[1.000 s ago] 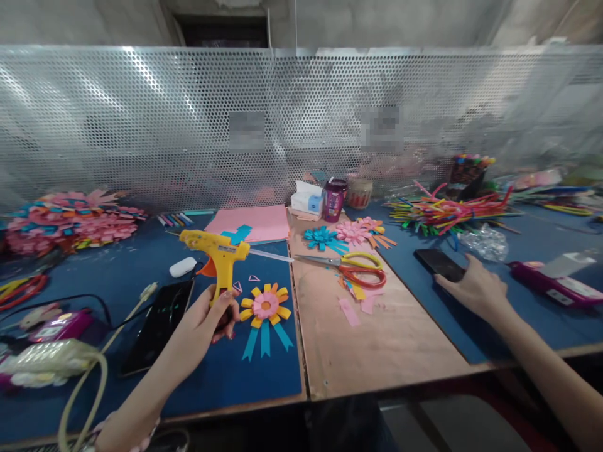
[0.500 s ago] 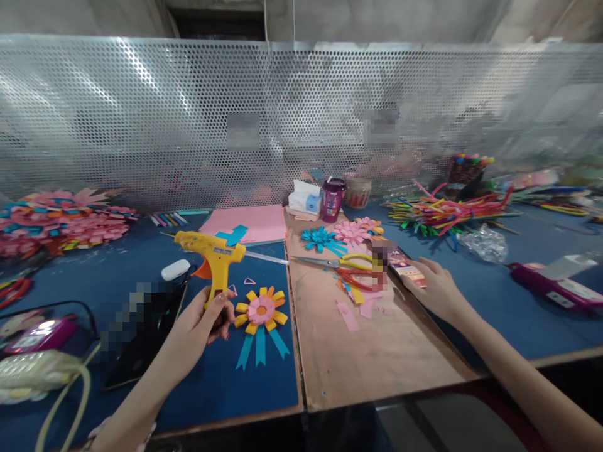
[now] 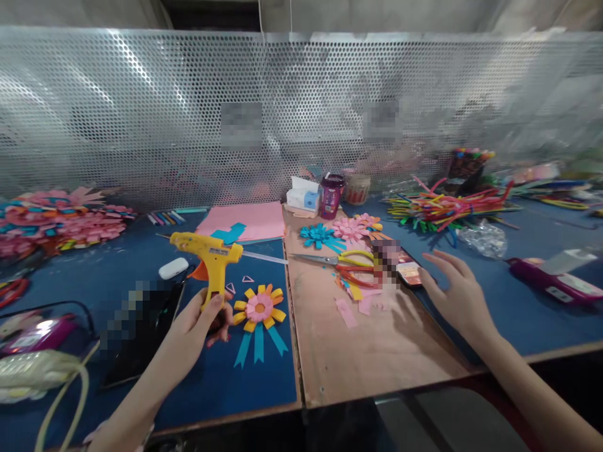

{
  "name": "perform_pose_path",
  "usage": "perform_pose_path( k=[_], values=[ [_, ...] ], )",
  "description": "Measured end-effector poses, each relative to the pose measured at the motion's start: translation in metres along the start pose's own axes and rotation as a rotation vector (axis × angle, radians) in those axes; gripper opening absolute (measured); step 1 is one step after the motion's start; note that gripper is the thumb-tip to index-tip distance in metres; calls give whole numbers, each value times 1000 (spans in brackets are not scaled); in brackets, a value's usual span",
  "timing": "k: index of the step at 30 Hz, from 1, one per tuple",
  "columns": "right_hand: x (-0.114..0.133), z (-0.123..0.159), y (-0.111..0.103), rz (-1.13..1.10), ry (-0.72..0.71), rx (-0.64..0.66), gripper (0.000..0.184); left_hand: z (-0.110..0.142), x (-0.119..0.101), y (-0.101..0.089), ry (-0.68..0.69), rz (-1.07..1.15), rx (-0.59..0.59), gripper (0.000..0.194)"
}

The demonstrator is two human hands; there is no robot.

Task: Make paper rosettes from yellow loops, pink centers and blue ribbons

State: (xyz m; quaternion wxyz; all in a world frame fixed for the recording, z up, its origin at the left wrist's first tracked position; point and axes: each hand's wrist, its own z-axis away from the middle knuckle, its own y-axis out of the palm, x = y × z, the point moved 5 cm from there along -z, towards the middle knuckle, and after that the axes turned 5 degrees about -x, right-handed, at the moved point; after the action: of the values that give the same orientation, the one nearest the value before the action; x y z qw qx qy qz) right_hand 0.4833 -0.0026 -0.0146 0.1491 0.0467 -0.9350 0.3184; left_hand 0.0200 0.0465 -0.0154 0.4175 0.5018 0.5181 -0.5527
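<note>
My left hand [image 3: 210, 317] is closed round the handle of a yellow glue gun [image 3: 211, 254], its nozzle pointing left and a clear glue stick [image 3: 264, 257] sticking out of its back. Just right of that hand a yellow, orange and pink paper flower [image 3: 259, 308] with blue ribbon tails lies on the blue tabletop. My right hand [image 3: 459, 295] hovers with fingers apart, holding nothing. Beside its fingertips rests a phone [image 3: 409, 271] with a lit screen. Scissors [image 3: 325, 258] and another pair with red and yellow handles lie left of the phone.
Pink paper [image 3: 242, 221], a tissue pack [image 3: 303, 196] and a purple cup [image 3: 331, 196] stand or lie at the back. Blue and pink flowers [image 3: 316, 236] sit before them. Pipe cleaners [image 3: 447, 208] spread at right; a black tablet-like slab [image 3: 146, 333] lies at left.
My right hand has lifted off the phone and drawn back to the right, its fingers opening. The left hand keeps holding the glue gun in nearly the same place.
</note>
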Motion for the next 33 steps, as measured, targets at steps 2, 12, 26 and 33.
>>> perform_pose_path(
  k=[2, 12, 26, 33],
  values=[
    [37, -2, -12, -117, 42, 0, 34, 9, -8, 3, 5, 29, 22, 33],
    [297, 36, 17, -1178, 43, 1143, 46, 81, -25, 58, -103, 156, 369, 44],
    [252, 101, 30, -1530, 1081, 707, 39, -69, -28, 18, 390, -674, 350, 25],
    [242, 93, 31, -1548, 909, 738, 36, -102, 2, 37, 253, -750, 256, 26]
  ],
)
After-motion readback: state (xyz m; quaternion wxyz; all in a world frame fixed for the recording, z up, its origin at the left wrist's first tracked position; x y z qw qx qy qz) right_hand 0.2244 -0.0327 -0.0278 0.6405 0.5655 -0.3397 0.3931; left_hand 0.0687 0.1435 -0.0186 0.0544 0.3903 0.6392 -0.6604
